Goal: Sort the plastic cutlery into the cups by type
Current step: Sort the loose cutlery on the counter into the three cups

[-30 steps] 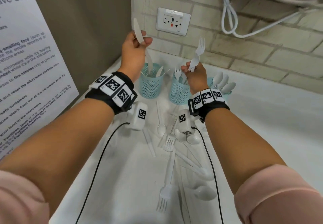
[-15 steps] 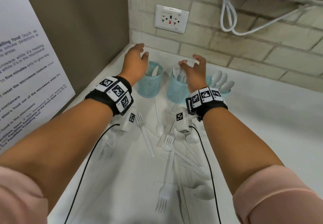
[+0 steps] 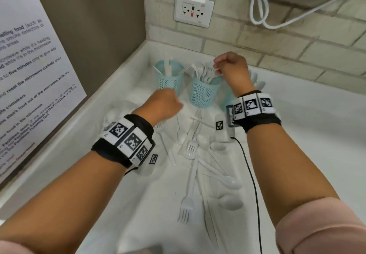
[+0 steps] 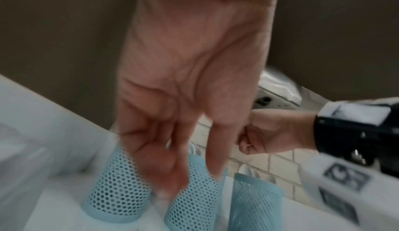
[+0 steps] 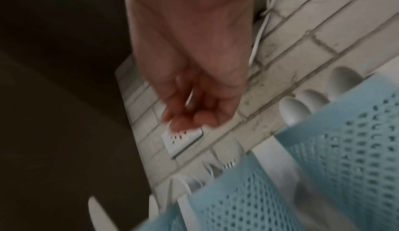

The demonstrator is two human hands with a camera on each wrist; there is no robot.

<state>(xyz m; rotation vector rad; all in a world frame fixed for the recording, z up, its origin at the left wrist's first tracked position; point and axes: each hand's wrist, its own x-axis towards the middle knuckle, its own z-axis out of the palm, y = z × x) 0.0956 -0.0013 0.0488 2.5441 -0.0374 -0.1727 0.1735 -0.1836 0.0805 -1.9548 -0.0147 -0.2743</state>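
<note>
Three light blue mesh cups stand at the back of the white counter (image 3: pixel 309 139). The left cup (image 3: pixel 168 81) holds knives, the middle cup (image 3: pixel 205 93) holds forks, and spoons (image 5: pixel 293 111) stick out of the right cup (image 4: pixel 254 199). My left hand (image 3: pixel 164 103) hangs low in front of the cups, its fingers (image 4: pixel 172 171) straight and holding nothing. My right hand (image 3: pixel 229 69) hovers above the fork cup with its fingers curled, and I see nothing in them. Loose forks (image 3: pixel 191 146), spoons (image 3: pixel 231 202) and knives lie on the counter near me.
A brick wall with a power outlet (image 3: pixel 194 10) and a looped white cord (image 3: pixel 261 6) rises behind the cups. A brown side wall with a printed notice (image 3: pixel 29 65) closes off the left. A black cable (image 3: pixel 251 174) trails from my right wrist across the counter.
Both hands let go of their pieces into the cups. My left hand has dropped down in front of the cups. My right hand has lifted slightly rightward and curled.
</note>
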